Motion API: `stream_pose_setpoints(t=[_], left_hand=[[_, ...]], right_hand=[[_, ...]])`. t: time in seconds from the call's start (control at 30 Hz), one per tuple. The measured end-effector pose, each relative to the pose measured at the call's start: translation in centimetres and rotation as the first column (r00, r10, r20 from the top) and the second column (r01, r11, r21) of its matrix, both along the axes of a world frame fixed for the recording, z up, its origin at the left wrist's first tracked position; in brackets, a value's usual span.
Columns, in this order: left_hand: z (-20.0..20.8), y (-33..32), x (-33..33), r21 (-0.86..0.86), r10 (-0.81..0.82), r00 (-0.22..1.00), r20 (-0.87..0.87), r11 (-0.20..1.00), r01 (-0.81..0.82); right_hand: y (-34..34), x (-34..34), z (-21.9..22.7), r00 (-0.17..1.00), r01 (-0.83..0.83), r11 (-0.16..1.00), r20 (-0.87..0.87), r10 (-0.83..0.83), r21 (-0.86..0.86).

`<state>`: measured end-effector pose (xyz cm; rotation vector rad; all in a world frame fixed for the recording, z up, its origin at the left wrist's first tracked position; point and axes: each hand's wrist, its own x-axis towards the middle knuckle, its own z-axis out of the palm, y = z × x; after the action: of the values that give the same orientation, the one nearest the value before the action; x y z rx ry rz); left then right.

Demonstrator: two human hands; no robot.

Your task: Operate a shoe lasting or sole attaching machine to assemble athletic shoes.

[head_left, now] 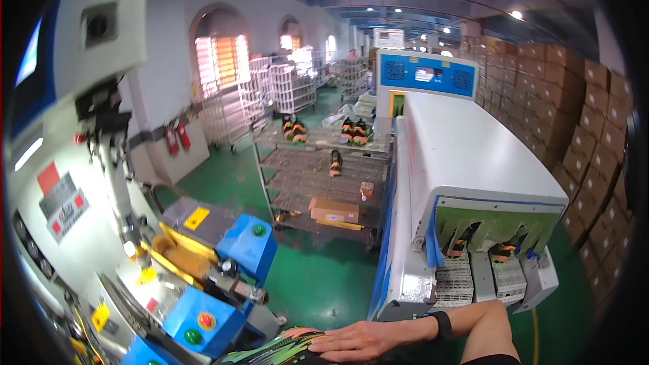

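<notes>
My right hand [353, 341] reaches in from the lower right, a dark band round its wrist. Its fingers lie closed over a black shoe with green stripes and some orange [276, 351], cut off by the lower edge. The fingertips point left and the thumb side faces up. My left hand is out of view. Just left of the shoe stands a machine with a blue button box [196, 324] carrying a red and a green button. A second blue box [249, 247] with a green button sits behind it.
At right a long white machine [480, 149] has shoes on slatted conveyor belts [453, 287] at its opening. Ahead, a wheeled rack [291, 162] bears several shoes and an open cardboard box [334, 209]. Stacked cartons [541, 88] line the right; fire extinguishers [177, 136] hang left.
</notes>
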<state>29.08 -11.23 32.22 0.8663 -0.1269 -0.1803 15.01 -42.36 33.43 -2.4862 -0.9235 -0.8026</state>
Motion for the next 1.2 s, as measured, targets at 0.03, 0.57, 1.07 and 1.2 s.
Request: stream_pose_setpoints(t=[0.03,0.57,1.07,1.2], left_hand=[[1.3,-1.5,-0.1,0.058,0.002,0.998,-0.068,0.998,0.001],[4.8,-13.0,-2.1,-0.135,-0.601,0.779,0.18,0.769,0.625],[3.8,-8.4,-0.8,-0.134,-0.685,0.698,0.208,0.687,0.714],[4.5,-7.7,-0.8,-0.107,-0.644,0.74,0.195,0.736,0.669]], right_hand=[[-0.5,-0.7,0.7,0.999,0.027,0.999,-0.02,-0.026,0.044],[-5.9,-10.4,3.9,0.882,0.469,0.883,0.062,-0.467,-0.02],[-1.5,-9.2,3.4,0.854,0.52,0.849,-0.02,-0.52,0.1],[-1.3,-8.8,4.3,0.865,0.5,0.866,-0.045,-0.499,0.009]])
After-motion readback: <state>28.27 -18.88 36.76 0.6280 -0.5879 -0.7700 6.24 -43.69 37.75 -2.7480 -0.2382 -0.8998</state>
